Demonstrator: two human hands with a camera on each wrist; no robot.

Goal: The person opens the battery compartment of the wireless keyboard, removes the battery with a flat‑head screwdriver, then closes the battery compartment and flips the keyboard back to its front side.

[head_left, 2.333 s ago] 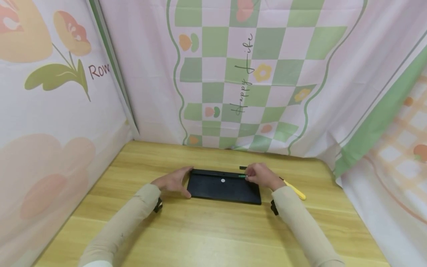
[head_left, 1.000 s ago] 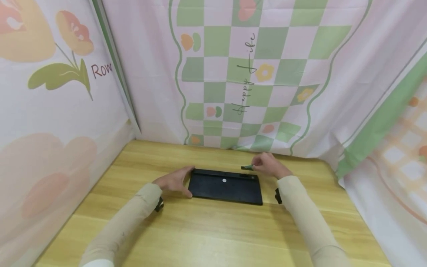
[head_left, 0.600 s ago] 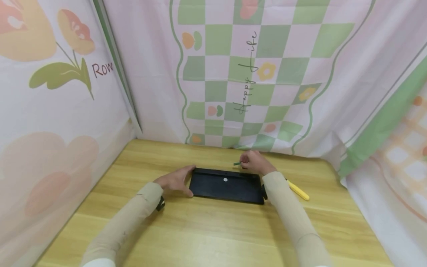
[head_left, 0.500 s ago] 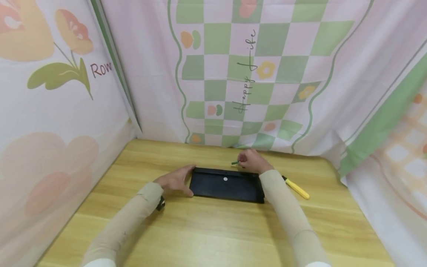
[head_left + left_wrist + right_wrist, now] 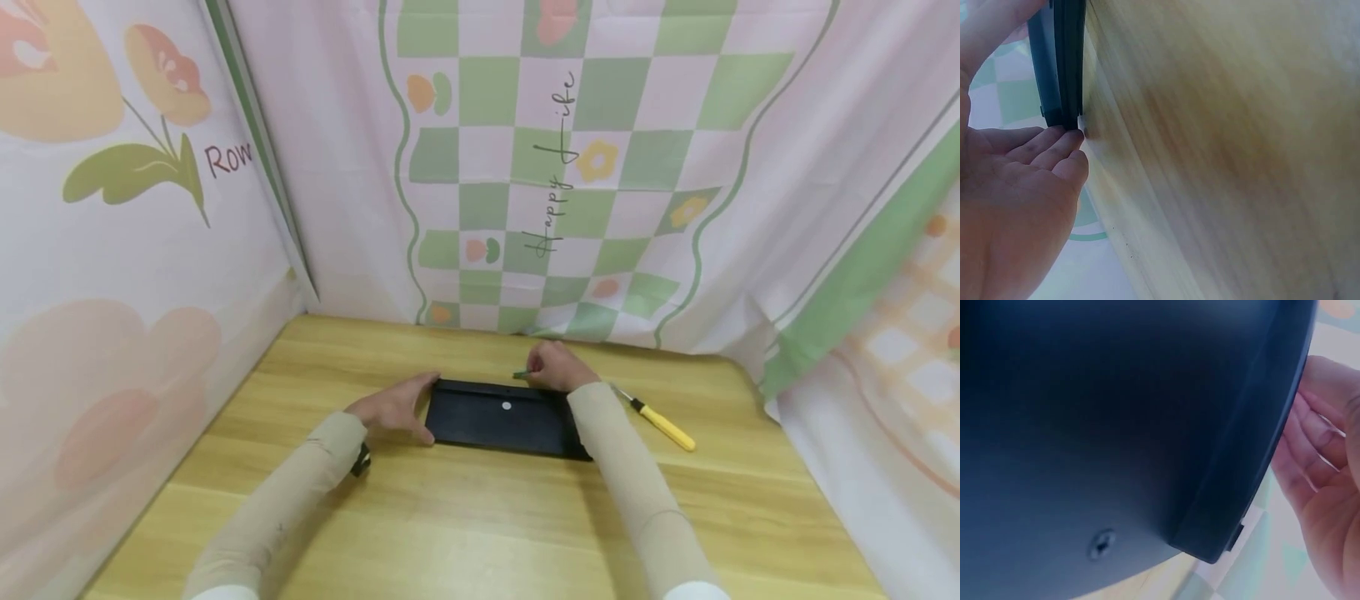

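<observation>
A flat black slab with a raised back ridge and a white round sticker, looking like a keyboard (image 5: 495,423) underside up, lies on the table. My left hand (image 5: 390,408) spans its left end, thumb at the front corner, fingertips at the back one. In the left wrist view those fingertips touch the keyboard's end (image 5: 1060,69). Just behind the back edge, my right hand (image 5: 558,365) pinches a small green battery (image 5: 519,374), mostly covered by the fingers. The right wrist view shows curled fingers (image 5: 1316,434) beyond the ridge; the battery is hidden there.
A screwdriver (image 5: 663,425) with a yellow handle lies right of my right forearm. The wooden table (image 5: 465,525) runs back to a patterned curtain (image 5: 487,200), with another curtain wall (image 5: 112,333) on the left. A screw (image 5: 1102,544) sits in the keyboard's underside.
My right hand has lifted the battery from the slot at the ridge's right end and moved it behind the keyboard, then leftward. The screwdriver shows again beside the arm. The left hand stays put.
</observation>
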